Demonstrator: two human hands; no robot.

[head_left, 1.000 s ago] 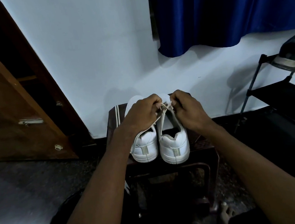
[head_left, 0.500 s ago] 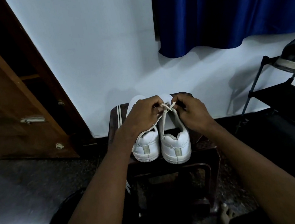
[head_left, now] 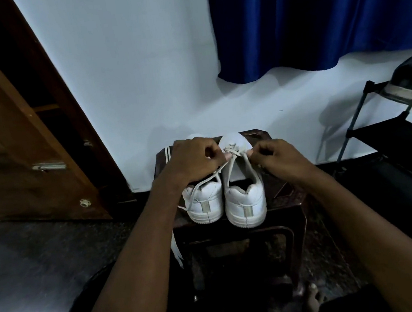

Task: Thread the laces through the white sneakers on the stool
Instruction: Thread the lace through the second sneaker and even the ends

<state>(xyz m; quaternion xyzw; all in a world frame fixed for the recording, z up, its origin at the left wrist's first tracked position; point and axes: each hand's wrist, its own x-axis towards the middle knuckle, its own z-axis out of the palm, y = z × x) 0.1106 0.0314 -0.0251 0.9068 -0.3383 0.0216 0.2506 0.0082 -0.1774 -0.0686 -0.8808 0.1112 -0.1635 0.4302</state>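
From the head view we see two white sneakers (head_left: pixel 226 199) side by side, heels toward us, on the dark stool (head_left: pixel 285 198). Our left hand (head_left: pixel 195 161) and right hand (head_left: pixel 275 158) each have their fingers clamped on an end of the lace (head_left: pixel 234 154) over the right sneaker. A spare lace (head_left: pixel 176 251) hangs off the stool's left edge.

Sneakers (head_left: pixel 226 199) under my hands — smooth white leather-look uppers, faintly sheened, with matt rubbery soles. Lace (head_left: pixel 233 156) I pinch: flat woven cloth, matt. Stool (head_left: pixel 285 198): dark moulded plastic, dull gloss. Door (head_left: pixel 13 141): brown varnished wood, with a bright metal latch (head_left: pixel 49 166). Curtain (head_left: pixel 317 15) — blue cloth, satin sheen. Wall (head_left: pixel 132 61): matt white paint. Floor (head_left: pixel 21 279): dark polished stone, glossy.
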